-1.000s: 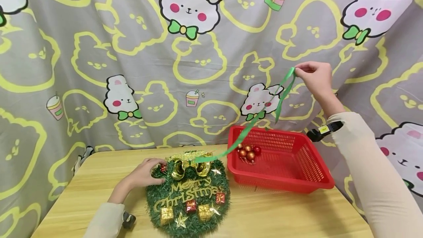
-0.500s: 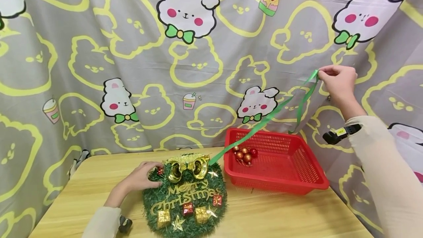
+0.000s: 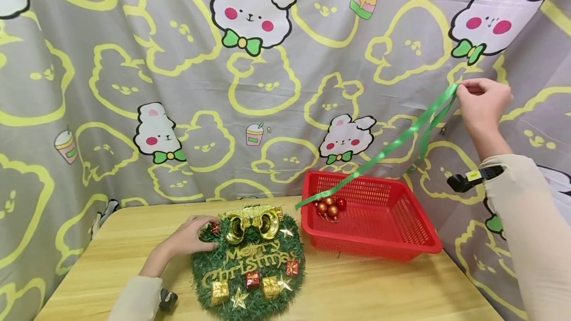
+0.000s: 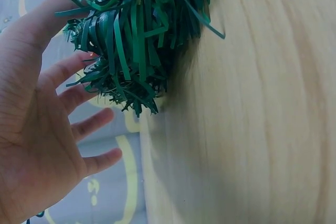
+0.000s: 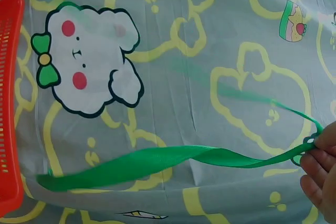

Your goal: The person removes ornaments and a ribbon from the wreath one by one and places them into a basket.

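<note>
A green tinsel Christmas wreath (image 3: pixel 256 302) lies on the table, with gold bells (image 3: pixel 268 226), gold "Merry Christmas" lettering, small gift boxes and stars on it. At its upper left edge my left hand (image 3: pixel 192 238) grips the tinsel; the left wrist view shows the thumb over the wreath (image 4: pixel 142 30), the index finger at its side and the other fingers spread. My right hand (image 3: pixel 485 103), raised high at the right, pinches a long green ribbon (image 3: pixel 415 127) between thumb and fingertips. One ribbon tail slopes down past the basket's left rim; a shorter one hangs below the hand.
A red plastic basket (image 3: pixel 370 242) stands right of the wreath, holding several bronze-coloured and red ornament balls (image 3: pixel 332 211) in its left corner. Behind the wooden table (image 3: pixel 357 291) hangs a grey curtain (image 3: pixel 276 83) with cartoon rabbits.
My right hand has moved right, pulling the ribbon along; its lower end has left the wreath's bells and now hangs by the basket's left rim. The left hand has stayed at the wreath.
</note>
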